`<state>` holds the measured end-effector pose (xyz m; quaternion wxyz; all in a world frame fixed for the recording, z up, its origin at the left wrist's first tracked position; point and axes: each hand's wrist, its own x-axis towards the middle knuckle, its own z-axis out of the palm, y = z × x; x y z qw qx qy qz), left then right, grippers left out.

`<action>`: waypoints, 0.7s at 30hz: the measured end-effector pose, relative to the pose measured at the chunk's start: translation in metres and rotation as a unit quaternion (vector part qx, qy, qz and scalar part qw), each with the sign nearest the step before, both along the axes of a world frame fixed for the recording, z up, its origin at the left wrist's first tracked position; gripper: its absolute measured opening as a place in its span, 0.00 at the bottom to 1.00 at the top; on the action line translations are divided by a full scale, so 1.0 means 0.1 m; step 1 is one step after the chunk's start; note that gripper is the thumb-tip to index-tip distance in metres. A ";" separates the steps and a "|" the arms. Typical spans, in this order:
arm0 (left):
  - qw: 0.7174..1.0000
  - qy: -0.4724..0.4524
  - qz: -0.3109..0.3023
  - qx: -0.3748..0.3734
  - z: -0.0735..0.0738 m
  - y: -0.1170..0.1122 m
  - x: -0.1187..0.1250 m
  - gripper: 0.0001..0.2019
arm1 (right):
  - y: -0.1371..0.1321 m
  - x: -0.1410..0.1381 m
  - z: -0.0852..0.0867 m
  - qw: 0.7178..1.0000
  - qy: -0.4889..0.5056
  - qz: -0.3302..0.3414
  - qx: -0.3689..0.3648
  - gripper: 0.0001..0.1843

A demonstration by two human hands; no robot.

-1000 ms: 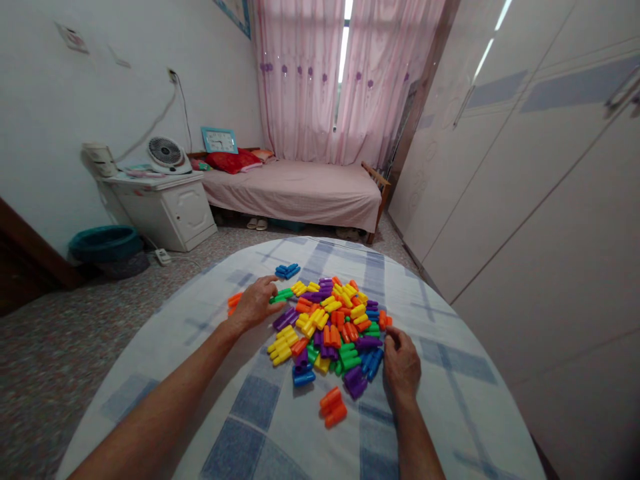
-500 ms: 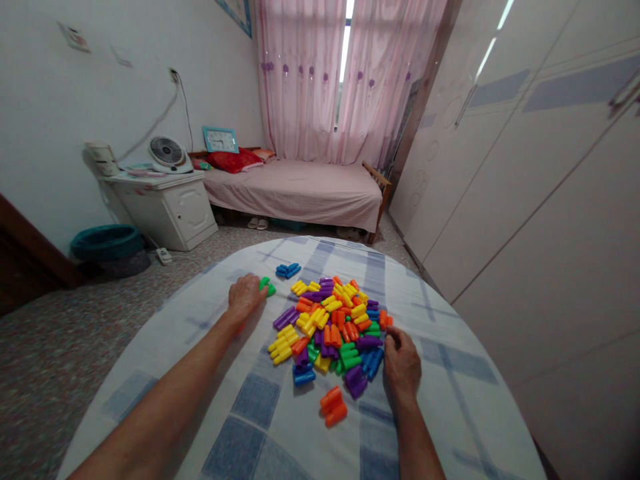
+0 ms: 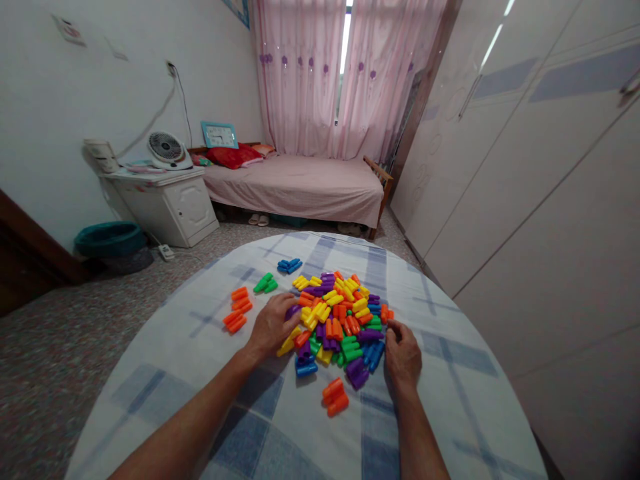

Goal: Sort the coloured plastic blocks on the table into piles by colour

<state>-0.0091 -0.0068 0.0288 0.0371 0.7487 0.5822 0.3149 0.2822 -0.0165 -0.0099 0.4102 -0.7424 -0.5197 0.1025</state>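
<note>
Purple toy block (image 3: 293,311) is noted near frame centre, at the left edge of the multicoloured block heap (image 3: 345,311). It is partly covered by the left hand (image 3: 273,325), clearly the nearer one; the block lies to the right of its knuckles, long axis hidden. Fingers are bent about it; whether it is gripped cannot be told. Right hand (image 3: 403,355), loosely curled, is rested on the desk (image 3: 450,407) beside the heap's right edge; its contents cannot be made out.
</note>
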 end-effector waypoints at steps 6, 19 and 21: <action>1.000 -0.014 -0.021 -0.001 -0.02 0.11 0.22 0.16 | 0.00 -0.01 0.01 1.000 0.006 0.006 0.002 0.22; 0.991 -0.109 -0.020 -0.081 -0.15 0.35 0.23 0.13 | 0.00 0.02 -0.01 1.000 -0.006 0.005 -0.011 0.21; 0.988 -0.126 -0.006 -0.084 -0.15 0.36 0.21 0.12 | 0.01 0.02 -0.01 1.000 -0.006 0.004 -0.014 0.21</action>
